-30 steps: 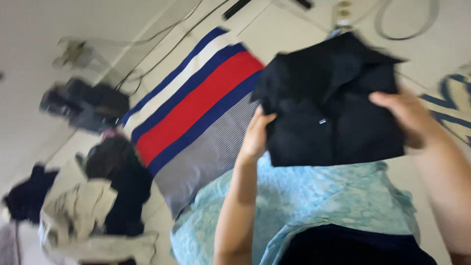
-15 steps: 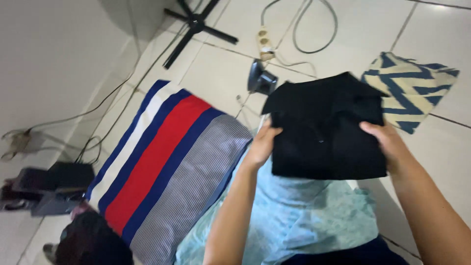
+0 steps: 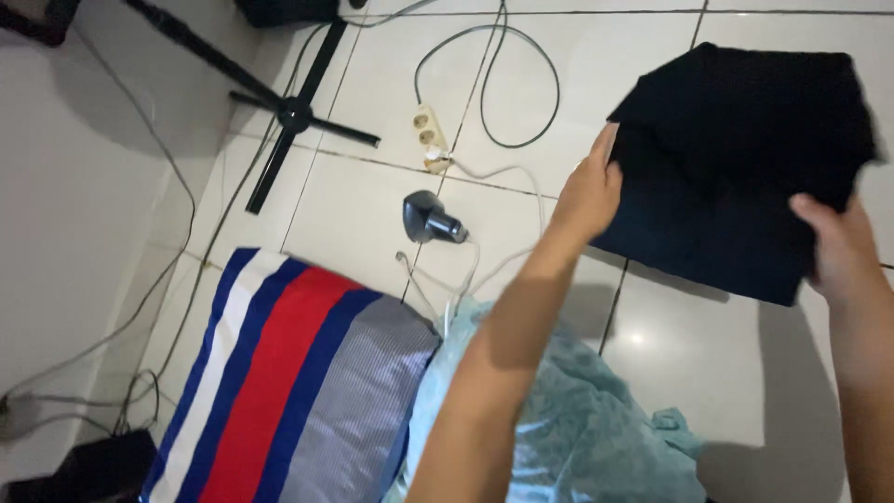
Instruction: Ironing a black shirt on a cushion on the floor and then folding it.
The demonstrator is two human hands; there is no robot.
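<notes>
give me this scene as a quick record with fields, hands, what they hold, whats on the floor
left hand: grips the left edge of the folded black fabric garment
right hand: grips the garment's right edge
garment state: folded, held up above the white tiled floor
beside the left arm: striped pillow in blue, white, red and grey
under the arms: pale turquoise patterned cloth
floor items: small dark grey handheld appliance with a cord; white power strip; black stand legs
</notes>
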